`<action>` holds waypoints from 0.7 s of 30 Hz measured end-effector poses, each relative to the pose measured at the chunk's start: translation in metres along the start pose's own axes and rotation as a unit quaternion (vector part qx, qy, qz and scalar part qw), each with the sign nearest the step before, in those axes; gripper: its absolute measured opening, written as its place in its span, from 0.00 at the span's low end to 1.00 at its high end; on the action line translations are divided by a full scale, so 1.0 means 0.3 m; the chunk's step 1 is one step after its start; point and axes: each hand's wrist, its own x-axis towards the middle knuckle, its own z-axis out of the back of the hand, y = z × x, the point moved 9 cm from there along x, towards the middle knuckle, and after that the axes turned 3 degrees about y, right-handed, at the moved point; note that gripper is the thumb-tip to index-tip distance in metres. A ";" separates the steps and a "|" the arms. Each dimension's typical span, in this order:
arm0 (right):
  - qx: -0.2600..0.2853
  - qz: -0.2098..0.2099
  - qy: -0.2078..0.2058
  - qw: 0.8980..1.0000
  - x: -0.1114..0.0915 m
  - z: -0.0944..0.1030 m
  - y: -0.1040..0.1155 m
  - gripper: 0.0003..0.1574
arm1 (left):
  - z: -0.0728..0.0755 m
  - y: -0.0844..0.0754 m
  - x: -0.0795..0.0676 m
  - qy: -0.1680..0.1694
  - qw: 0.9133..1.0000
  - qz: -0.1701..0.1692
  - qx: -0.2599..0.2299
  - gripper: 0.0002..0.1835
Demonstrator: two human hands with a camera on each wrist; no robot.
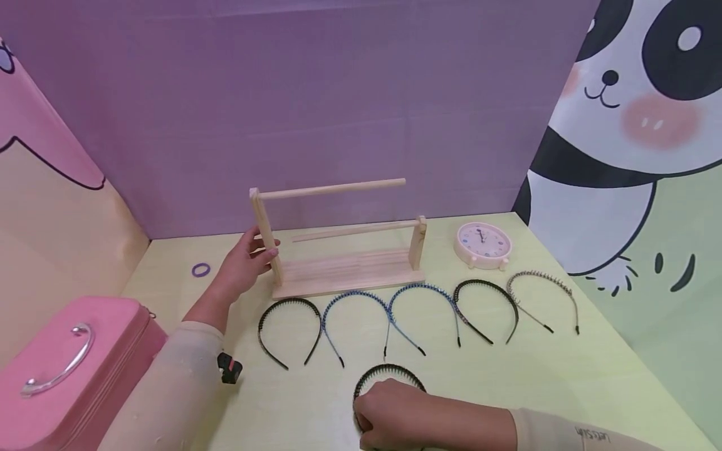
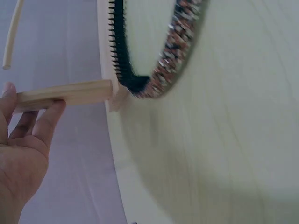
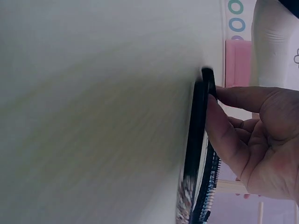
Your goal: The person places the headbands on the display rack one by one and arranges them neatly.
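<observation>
While left fingers (image 2: 48, 125) grip 1 post (image 2: 86, 92), right fingers (image 3: 225, 135) pinch 1 headband (image 3: 194, 123), arch toward the rack (image 1: 350, 272)

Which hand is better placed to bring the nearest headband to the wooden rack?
Probably the right hand: its thumb and finger already pinch the nearest headband. The left hand is beyond the headband row, holding the wooden rack by its left upright.

The person's L arm (image 1: 169, 379) extends fwd; L hand (image 1: 241, 263) grips, thumb (image 1: 265, 256) opp. fingers (image 2: 49, 123). R forearm (image 1: 474, 423) lies roughly horiz. from R side; R hand (image 1: 395, 410) is low nr ctr, fingertips (image 3: 215, 112) pinching.
</observation>
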 end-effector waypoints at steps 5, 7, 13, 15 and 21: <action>-0.005 0.003 -0.020 1.000 -0.014 0.005 -0.001 0.16 | -0.003 0.013 -0.002 0.009 1.000 0.005 -0.021 0.32; -0.010 0.006 -0.030 0.999 -0.018 0.011 0.000 0.16 | -0.007 0.010 -0.007 0.012 1.000 0.012 -0.026 0.32; -0.029 0.015 -0.051 0.998 -0.053 0.085 0.021 0.14 | -0.002 0.020 -0.007 0.012 0.999 0.019 -0.030 0.31; -0.024 0.017 -0.058 0.998 -0.071 0.125 0.031 0.13 | -0.001 0.018 -0.006 0.012 1.000 0.018 -0.022 0.31; 0.016 0.025 -0.081 0.996 -0.117 0.236 0.053 0.12 | 0.002 0.019 0.000 0.010 1.000 0.015 -0.008 0.32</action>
